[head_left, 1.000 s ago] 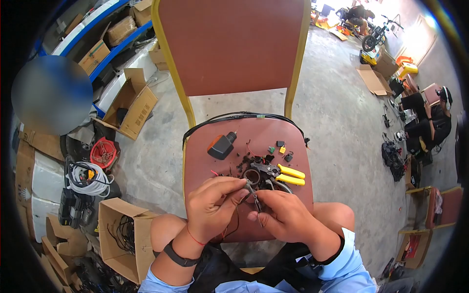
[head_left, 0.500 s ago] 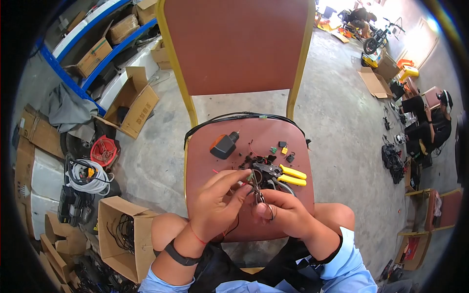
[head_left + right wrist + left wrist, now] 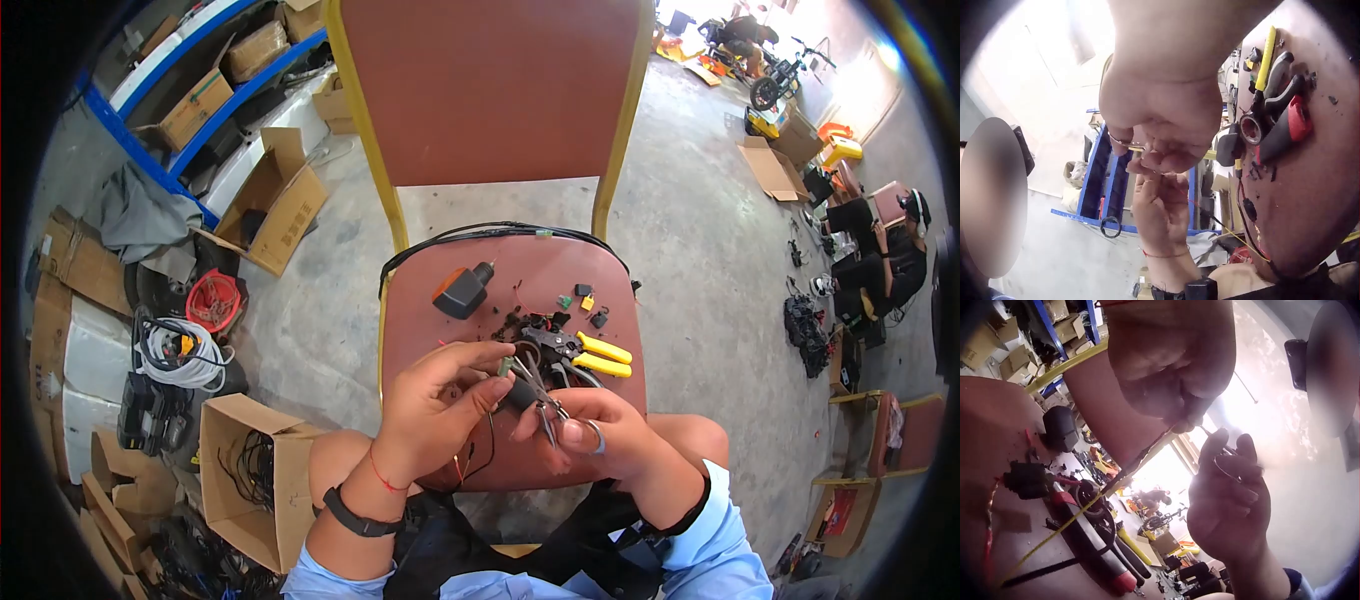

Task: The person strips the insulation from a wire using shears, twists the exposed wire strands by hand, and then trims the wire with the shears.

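Observation:
Over the front of the chair seat, the left hand (image 3: 436, 402) pinches a small green piece (image 3: 505, 367) between thumb and fingertips, with thin wires running down from it. Beside it the right hand (image 3: 600, 428) grips a pair of metal scissors (image 3: 547, 403), its fingers in the ring handles and the blades near the green piece. The left wrist view shows a yellow wire (image 3: 1060, 530) hanging below the left hand (image 3: 1172, 362). Behind the hands lie yellow-handled pliers (image 3: 603, 356) and a roll of tape (image 3: 526, 352), partly hidden.
A black and orange lamp (image 3: 463, 291) and small connectors (image 3: 587, 301) lie on the red seat (image 3: 540, 264). Black cable (image 3: 480, 232) runs along its back edge. An open carton (image 3: 240, 490) stands at the left, and a seated person (image 3: 893, 262) is at the far right.
The right hand has shifted right and turned, with the scissors now more visible and their blades apart. The left hand stays near the same place, holding the green piece.

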`<state>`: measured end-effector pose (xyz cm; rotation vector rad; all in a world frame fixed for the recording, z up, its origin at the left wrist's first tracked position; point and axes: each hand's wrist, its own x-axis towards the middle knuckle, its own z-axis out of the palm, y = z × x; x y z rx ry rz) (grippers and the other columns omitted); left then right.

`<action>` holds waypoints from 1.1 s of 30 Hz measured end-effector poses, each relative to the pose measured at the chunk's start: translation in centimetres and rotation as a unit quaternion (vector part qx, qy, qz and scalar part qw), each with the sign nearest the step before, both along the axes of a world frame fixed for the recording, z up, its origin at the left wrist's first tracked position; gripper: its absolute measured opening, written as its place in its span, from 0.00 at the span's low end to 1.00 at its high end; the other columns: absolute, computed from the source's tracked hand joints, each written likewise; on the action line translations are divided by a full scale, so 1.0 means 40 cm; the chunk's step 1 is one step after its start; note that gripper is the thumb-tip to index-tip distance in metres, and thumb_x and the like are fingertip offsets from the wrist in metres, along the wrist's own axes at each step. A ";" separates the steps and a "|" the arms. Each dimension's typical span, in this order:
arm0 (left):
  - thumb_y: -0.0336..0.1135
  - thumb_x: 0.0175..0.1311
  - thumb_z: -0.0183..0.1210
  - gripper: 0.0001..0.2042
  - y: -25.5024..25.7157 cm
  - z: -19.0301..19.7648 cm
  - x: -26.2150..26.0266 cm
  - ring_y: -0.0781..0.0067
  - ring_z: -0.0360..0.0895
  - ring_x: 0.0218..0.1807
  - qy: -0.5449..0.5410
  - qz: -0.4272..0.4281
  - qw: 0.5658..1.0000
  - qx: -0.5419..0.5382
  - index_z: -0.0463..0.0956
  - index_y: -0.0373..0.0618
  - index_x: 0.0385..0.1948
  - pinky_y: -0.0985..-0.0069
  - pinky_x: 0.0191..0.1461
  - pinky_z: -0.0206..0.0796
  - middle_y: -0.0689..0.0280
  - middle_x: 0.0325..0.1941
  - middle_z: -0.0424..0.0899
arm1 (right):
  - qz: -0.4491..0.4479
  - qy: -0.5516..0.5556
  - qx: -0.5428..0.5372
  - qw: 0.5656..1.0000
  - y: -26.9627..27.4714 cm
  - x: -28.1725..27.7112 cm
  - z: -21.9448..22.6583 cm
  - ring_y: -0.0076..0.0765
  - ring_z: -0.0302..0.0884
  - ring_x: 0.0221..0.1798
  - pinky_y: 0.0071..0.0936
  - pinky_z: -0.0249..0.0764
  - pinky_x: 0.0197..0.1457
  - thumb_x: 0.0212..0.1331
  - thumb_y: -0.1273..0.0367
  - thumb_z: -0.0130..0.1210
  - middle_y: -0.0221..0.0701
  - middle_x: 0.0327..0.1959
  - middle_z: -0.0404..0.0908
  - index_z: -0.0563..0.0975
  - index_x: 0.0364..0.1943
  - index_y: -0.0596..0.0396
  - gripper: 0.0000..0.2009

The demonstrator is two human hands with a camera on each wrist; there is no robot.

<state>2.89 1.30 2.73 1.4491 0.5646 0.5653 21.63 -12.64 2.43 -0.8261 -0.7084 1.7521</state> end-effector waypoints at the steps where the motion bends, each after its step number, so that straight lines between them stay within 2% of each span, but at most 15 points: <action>1: 0.26 0.69 0.66 0.16 -0.001 0.007 -0.001 0.77 0.83 0.43 -0.001 0.002 1.000 -0.016 0.80 0.39 0.57 0.80 0.45 0.74 0.64 0.45 0.85 | 0.003 -0.013 0.008 1.000 0.001 -0.001 0.006 0.20 0.74 0.37 0.22 0.68 0.42 0.67 0.50 0.61 0.26 0.32 0.80 0.80 0.55 0.59 0.26; 8: 0.22 0.68 0.64 0.15 -0.002 -0.005 -0.002 0.76 0.84 0.43 -0.060 0.014 0.992 -0.106 0.78 0.37 0.55 0.78 0.46 0.78 0.60 0.45 0.88 | 0.039 -0.050 0.010 0.998 0.003 -0.002 0.008 0.18 0.74 0.37 0.18 0.66 0.40 0.66 0.50 0.62 0.24 0.33 0.80 0.80 0.55 0.58 0.26; 11: 0.19 0.66 0.64 0.13 0.013 -0.023 -0.011 0.76 0.85 0.44 -0.102 -0.018 0.982 -0.155 0.78 0.38 0.50 0.77 0.48 0.79 0.60 0.44 0.88 | 0.069 -0.041 -0.026 0.996 -0.004 0.006 0.017 0.16 0.73 0.36 0.16 0.64 0.37 0.67 0.51 0.62 0.22 0.33 0.80 0.80 0.56 0.57 0.25; 14: 0.17 0.65 0.65 0.11 0.018 -0.034 -0.008 0.75 0.85 0.46 -0.152 -0.011 0.969 -0.194 0.78 0.39 0.46 0.76 0.50 0.79 0.60 0.45 0.87 | 0.078 -0.058 -0.034 0.995 -0.002 -0.005 0.029 0.14 0.72 0.34 0.14 0.62 0.35 0.68 0.52 0.62 0.21 0.33 0.79 0.80 0.57 0.56 0.24; 17: 0.16 0.64 0.64 0.10 0.018 -0.044 -0.002 0.74 0.85 0.48 -0.174 0.021 0.980 -0.090 0.78 0.39 0.44 0.75 0.53 0.79 0.61 0.47 0.87 | 0.090 -0.054 -0.024 0.994 0.002 -0.003 0.016 0.14 0.72 0.35 0.15 0.63 0.36 0.68 0.51 0.62 0.21 0.33 0.79 0.80 0.58 0.55 0.25; 20: 0.15 0.64 0.63 0.12 0.024 -0.037 -0.008 0.74 0.85 0.49 -0.170 0.018 0.982 -0.079 0.79 0.38 0.47 0.76 0.54 0.78 0.61 0.48 0.87 | 0.080 -0.063 -0.022 0.995 0.001 -0.004 0.021 0.15 0.72 0.36 0.15 0.64 0.36 0.68 0.51 0.62 0.21 0.34 0.79 0.80 0.58 0.54 0.25; 23: 0.16 0.66 0.62 0.14 0.023 -0.020 -0.014 0.74 0.85 0.49 -0.133 0.036 0.982 -0.127 0.79 0.36 0.52 0.76 0.54 0.78 0.60 0.49 0.87 | 0.085 -0.066 -0.032 0.994 0.001 -0.001 0.023 0.15 0.73 0.38 0.15 0.65 0.38 0.67 0.51 0.63 0.21 0.35 0.79 0.80 0.58 0.54 0.24; 26: 0.23 0.64 0.67 0.14 0.024 0.002 -0.016 0.72 0.84 0.48 -0.094 0.015 0.978 -0.185 0.81 0.39 0.51 0.75 0.53 0.78 0.59 0.44 0.87 | 0.082 -0.059 -0.023 0.995 0.004 -0.006 0.023 0.17 0.74 0.40 0.17 0.67 0.42 0.67 0.52 0.63 0.22 0.36 0.79 0.80 0.58 0.55 0.25; 29: 0.28 0.67 0.67 0.12 0.032 -0.003 -0.024 0.70 0.86 0.44 -0.089 -0.013 0.959 -0.267 0.81 0.38 0.49 0.74 0.49 0.81 0.57 0.43 0.88 | 0.082 -0.070 0.000 0.994 0.002 -0.008 0.020 0.18 0.74 0.42 0.19 0.70 0.47 0.67 0.53 0.63 0.22 0.38 0.80 0.79 0.58 0.57 0.25; 33: 0.32 0.67 0.67 0.11 0.033 -0.021 -0.023 0.68 0.87 0.38 -0.134 -0.028 0.941 -0.310 0.81 0.39 0.48 0.75 0.43 0.82 0.55 0.42 0.88 | 0.096 -0.061 0.003 0.993 0.003 -0.005 0.015 0.19 0.75 0.43 0.21 0.71 0.50 0.68 0.54 0.63 0.23 0.40 0.80 0.79 0.58 0.58 0.24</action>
